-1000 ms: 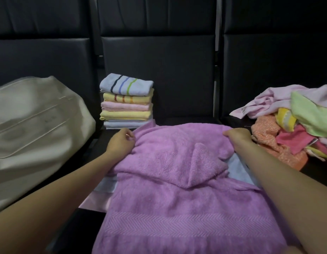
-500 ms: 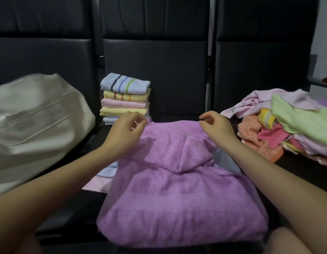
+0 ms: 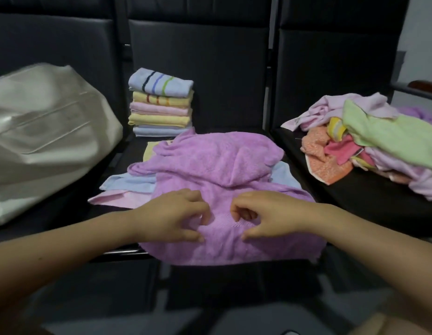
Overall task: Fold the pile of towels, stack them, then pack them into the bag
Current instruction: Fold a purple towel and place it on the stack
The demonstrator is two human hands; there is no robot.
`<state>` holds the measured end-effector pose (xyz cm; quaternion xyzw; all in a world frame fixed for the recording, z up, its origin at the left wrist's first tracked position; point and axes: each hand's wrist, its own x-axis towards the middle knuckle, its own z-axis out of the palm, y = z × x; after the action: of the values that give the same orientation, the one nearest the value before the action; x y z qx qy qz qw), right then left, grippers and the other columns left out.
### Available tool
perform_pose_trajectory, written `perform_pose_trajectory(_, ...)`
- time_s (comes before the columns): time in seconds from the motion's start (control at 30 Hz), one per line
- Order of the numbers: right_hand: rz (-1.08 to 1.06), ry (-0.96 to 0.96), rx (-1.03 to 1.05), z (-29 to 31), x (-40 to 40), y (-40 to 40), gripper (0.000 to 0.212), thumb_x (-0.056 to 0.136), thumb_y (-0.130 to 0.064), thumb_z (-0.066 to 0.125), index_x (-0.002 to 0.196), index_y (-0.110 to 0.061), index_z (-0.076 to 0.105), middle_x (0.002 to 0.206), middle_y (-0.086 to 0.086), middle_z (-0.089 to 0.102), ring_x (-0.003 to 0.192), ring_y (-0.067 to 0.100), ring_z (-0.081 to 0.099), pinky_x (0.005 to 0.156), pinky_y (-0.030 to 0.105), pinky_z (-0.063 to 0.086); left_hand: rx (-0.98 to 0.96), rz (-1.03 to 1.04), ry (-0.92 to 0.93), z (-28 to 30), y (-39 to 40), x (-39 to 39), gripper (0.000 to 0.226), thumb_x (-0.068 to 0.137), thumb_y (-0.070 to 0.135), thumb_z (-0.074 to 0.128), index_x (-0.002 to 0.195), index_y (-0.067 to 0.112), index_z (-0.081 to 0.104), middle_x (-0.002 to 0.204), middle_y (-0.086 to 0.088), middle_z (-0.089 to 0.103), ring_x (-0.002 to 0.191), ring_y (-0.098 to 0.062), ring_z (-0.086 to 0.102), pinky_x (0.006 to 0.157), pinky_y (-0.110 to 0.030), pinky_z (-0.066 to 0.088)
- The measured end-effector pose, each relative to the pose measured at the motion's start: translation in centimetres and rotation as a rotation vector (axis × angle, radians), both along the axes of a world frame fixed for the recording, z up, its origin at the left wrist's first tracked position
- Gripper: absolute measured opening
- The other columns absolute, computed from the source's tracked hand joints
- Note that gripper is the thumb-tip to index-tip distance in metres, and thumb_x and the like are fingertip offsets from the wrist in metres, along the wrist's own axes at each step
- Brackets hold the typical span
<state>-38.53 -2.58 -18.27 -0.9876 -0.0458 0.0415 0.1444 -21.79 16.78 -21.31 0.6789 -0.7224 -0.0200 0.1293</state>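
Observation:
A purple towel [image 3: 219, 165] lies rumpled on the middle seat, over a light blue towel [image 3: 128, 183] and a pink one [image 3: 118, 199]. My left hand [image 3: 171, 216] and my right hand [image 3: 265, 213] rest side by side on the towel's near part, fingers curled and apart, with no cloth visibly pinched. A stack of folded towels [image 3: 160, 102] stands at the back of the seat, a striped blue one on top. The unfolded pile [image 3: 369, 141] is on the right seat. The cream bag [image 3: 48, 136] lies on the left seat.
Black padded seat backs [image 3: 198, 68] rise right behind the stack and the pile. A yellow towel corner [image 3: 149, 151] shows under the purple one. An armrest [image 3: 423, 85] sticks out at the far right. The seat's front edge [image 3: 123, 252] runs under my left wrist.
Both hands let go of the purple towel's far edge and drew back toward me, coming together over its near part. The far edge now lies slack on the seat.

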Motion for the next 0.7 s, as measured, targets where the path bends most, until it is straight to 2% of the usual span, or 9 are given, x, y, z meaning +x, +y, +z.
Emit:
perform_pose_trajectory(0.1,0.082,-0.047,-0.068,-0.1,-0.3,0.1,0.014,0.082,-0.026,0.071,0.081,-0.019,0.058,0.082,-0.007,0.053,0.08,0.005,0.043,0.076,0.032,0.042,-0.027,-0.035,0.076,0.0,0.1,-0.5,0.019,0.083,0.05,0.056,0.085,0.036,0.044,0.086,0.019,0.038,0.08,-0.006,0.042,0.073,-0.023,0.039)
perform_pose_trajectory(0.17,0.051,-0.014,-0.004,0.4,-0.3,-0.1,0.014,0.085,-0.023,0.07,0.08,-0.016,0.059,0.082,-0.005,0.056,0.079,0.003,0.045,0.075,0.022,0.041,-0.037,0.001,0.192,0.4,-0.1,-0.5,0.02,0.085,0.05,0.056,0.081,0.033,0.047,0.082,0.018,0.044,0.078,-0.002,0.045,0.072,-0.022,0.04)
perform_pose_trajectory(0.23,-0.04,-0.021,0.175,1.6,-0.2,-0.4,0.015,0.087,-0.019,0.07,0.078,-0.013,0.059,0.081,-0.002,0.06,0.073,0.002,0.052,0.069,0.015,0.042,-0.069,0.102,0.381,1.6,-0.5,-0.1,0.028,0.086,0.05,0.058,0.076,0.026,0.049,0.072,0.016,0.049,0.069,-0.001,0.046,0.065,-0.023,0.042)
perform_pose_trajectory(0.3,-0.154,-0.077,0.338,2.9,0.6,-1.0,0.017,0.088,-0.018,0.068,0.075,-0.013,0.058,0.077,0.004,0.063,0.064,0.01,0.056,0.066,0.027,0.048,-0.118,0.224,0.545,3.2,-1.3,0.6,0.028,0.089,0.041,0.064,0.075,0.021,0.051,0.062,0.017,0.048,0.061,0.001,0.042,0.057,-0.019,0.038)
perform_pose_trajectory(0.37,-0.25,-0.149,0.341,4.3,2.3,-1.6,0.02,0.088,-0.022,0.066,0.072,-0.017,0.056,0.069,0.003,0.06,0.06,0.012,0.054,0.063,0.036,0.05,-0.208,0.351,0.651,5.1,-2.7,1.4,0.024,0.089,0.037,0.066,0.075,0.021,0.053,0.058,0.018,0.048,0.058,0.0,0.04,0.056,-0.019,0.035)
perform_pose_trajectory(0.47,-0.392,-0.298,0.376,5.2,6.0,-2.2,0.022,0.089,-0.017,0.063,0.072,-0.019,0.05,0.056,-0.006,0.049,0.043,0.001,0.041,0.05,0.024,0.038,-0.357,0.539,0.79,7.3,-5.3,3.2,0.018,0.092,0.028,0.063,0.077,0.024,0.054,0.057,0.014,0.05,0.056,-0.007,0.041,0.053,-0.021,0.033)
perform_pose_trajectory(0.53,-0.49,-0.441,0.399,5.4,8.3,-2.7,0.019,0.09,-0.016,0.06,0.075,-0.02,0.049,0.054,-0.009,0.045,0.045,0.003,0.041,0.051,0.023,0.033,-0.445,0.585,0.685,8.0,-6.5,4.5,0.017,0.094,0.022,0.06,0.078,0.026,0.055,0.062,0.01,0.053,0.055,-0.003,0.044,0.054,-0.017,0.035)
perform_pose_trajectory(0.6,-0.55,-0.524,0.412,5.0,10.0,-3.3,0.012,0.091,-0.014,0.058,0.081,-0.019,0.051,0.058,-0.008,0.048,0.054,0.004,0.044,0.057,0.026,0.037,-0.474,0.59,0.476,7.7,-7.2,5.9,0.014,0.094,0.021,0.059,0.082,0.027,0.056,0.068,0.011,0.055,0.062,-0.002,0.05,0.062,-0.021,0.04)
perform_pose_trajectory(0.7,-0.58,-0.515,0.313,3.1,11.6,-4.4,0.006,0.09,-0.014,0.055,0.088,-0.019,0.057,0.069,-0.007,0.058,0.073,0.014,0.057,0.07,0.031,0.044,-0.422,0.649,0.264,5.6,-7.8,8.3,0.005,0.091,0.028,0.063,0.091,0.024,0.06,0.08,0.009,0.058,0.081,-0.017,0.057,0.071,-0.032,0.043)
